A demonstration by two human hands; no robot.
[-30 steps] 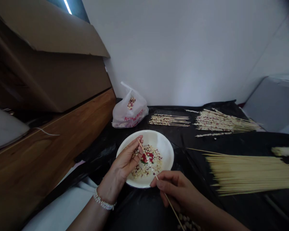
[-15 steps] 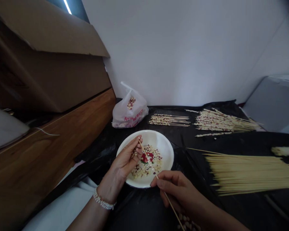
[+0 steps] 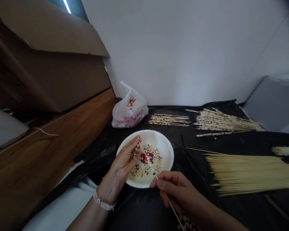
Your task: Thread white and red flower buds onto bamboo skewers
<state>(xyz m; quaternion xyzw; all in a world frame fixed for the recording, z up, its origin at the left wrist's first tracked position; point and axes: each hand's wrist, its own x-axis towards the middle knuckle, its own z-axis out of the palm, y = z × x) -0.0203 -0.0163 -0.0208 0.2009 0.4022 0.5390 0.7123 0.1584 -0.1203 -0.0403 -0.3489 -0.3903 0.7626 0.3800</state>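
My right hand (image 3: 172, 186) grips a thin wooden skewer (image 3: 171, 207), which slants up and left over a white bowl (image 3: 168, 150). At the skewer's upper tip, my left hand (image 3: 128, 155) is closed, thumb and forefinger pinched. Small pale pieces that look like corn kernels show among its curled fingers; how many is hidden. Below the tip, a few pale and purple pieces appear along the skewer, though they are hard to tell from those behind. Loose cream and purple corn kernels (image 3: 139, 171) lie in the bowl over its red printed bottom.
Bare skewers (image 3: 250, 175) lie in a wide pile at right. Behind them are a large group of filled skewers (image 3: 214, 120) and a smaller group (image 3: 168, 120). A white plastic bag (image 3: 131, 112) stands by the wall. Cardboard box (image 3: 69, 77) at left; black plastic sheet (image 3: 190, 138) underneath.
Both hands stay almost in place. The left fingertips shift very slightly at the skewer's tip.
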